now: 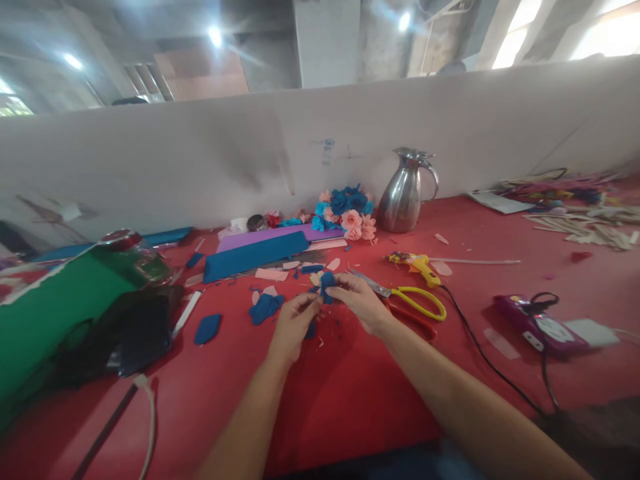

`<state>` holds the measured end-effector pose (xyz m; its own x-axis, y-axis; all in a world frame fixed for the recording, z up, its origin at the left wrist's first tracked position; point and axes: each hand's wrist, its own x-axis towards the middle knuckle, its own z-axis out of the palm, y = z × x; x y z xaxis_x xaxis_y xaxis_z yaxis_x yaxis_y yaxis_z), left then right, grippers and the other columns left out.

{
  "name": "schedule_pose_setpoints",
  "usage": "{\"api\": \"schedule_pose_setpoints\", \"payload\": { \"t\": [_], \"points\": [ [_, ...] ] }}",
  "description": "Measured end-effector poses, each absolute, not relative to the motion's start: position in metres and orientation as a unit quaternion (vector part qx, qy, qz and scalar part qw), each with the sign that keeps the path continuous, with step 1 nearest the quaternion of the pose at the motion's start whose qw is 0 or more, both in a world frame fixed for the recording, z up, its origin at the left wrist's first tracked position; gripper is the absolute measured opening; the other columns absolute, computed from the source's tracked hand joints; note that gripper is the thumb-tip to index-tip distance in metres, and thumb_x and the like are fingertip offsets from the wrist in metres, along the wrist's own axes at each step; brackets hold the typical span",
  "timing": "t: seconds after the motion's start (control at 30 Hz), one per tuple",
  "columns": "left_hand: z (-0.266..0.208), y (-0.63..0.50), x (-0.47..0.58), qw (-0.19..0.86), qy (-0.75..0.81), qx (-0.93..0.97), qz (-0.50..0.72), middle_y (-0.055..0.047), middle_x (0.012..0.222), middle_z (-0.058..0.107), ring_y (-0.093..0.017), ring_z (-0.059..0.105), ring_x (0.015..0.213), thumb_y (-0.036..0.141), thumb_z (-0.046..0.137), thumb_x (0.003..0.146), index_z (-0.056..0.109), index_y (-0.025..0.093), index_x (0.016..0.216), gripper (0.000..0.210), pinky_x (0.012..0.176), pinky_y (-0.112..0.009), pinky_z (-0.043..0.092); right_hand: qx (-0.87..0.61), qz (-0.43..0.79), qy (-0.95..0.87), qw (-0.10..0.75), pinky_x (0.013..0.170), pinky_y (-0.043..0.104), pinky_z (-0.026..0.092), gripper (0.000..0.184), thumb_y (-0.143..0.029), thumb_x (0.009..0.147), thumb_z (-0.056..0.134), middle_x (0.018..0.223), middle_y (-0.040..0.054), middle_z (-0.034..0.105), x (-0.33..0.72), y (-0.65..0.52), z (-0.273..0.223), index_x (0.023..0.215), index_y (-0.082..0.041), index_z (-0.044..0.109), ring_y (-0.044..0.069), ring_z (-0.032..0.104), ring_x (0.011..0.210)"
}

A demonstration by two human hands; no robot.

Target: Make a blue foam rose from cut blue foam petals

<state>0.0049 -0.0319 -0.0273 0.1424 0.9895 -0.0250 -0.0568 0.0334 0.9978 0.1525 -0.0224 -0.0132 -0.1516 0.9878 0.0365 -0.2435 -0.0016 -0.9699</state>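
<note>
Above the red table, both hands meet at a small blue paper flower (327,283). My left hand (296,319) pinches its lower left side, fingers closed. From the right, my right hand (361,300) grips the petals between thumb and fingers. Part of the flower is hidden by the fingertips. Loose blue paper petals (265,308) lie left of my hands, and a single blue piece (207,329) lies farther left. Scissors (400,293) with one yellow and one red handle rest just right of my right hand. Behind my hands are a blue paper strip (255,257) and pink scraps (271,274).
A bunch of blue and pink paper flowers (350,212) stands at the back beside a metal jug (404,193). A yellow glue gun (424,269) trails a black cord toward a purple power strip (543,327). At left are a phone (145,335) and a green board (45,320).
</note>
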Motion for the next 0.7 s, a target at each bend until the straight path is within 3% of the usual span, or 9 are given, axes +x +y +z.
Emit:
{"api": "schedule_pose_setpoints", "payload": {
  "t": [0.37,0.7],
  "points": [
    [-0.0282,-0.0301,0.0039,0.576,0.457,0.474,0.484,0.001,0.058,0.06,-0.01,0.05,0.055,0.04,0.073,0.066,0.067,0.017,0.07,0.025,0.057,-0.022,0.038,-0.43,0.566,-0.493,0.502,0.061,0.026,0.036,0.014,-0.029,0.063,0.06,0.056,-0.005,0.049,0.1512,-0.0228,-0.0124,0.057,-0.019,0.053,0.011,0.044,0.058],
    [-0.0224,-0.0334,0.0076,0.575,0.472,0.467,0.477,0.002,0.058,0.057,-0.01,0.049,0.052,0.04,0.074,0.063,0.066,0.016,0.072,0.027,0.052,-0.02,0.036,-0.436,0.548,-0.508,0.501,0.064,0.027,0.034,0.013,-0.029,0.065,0.061,0.058,-0.004,0.053,0.1522,-0.0211,-0.0174,0.058,-0.018,0.057,0.011,0.045,0.06]
  ]
}}
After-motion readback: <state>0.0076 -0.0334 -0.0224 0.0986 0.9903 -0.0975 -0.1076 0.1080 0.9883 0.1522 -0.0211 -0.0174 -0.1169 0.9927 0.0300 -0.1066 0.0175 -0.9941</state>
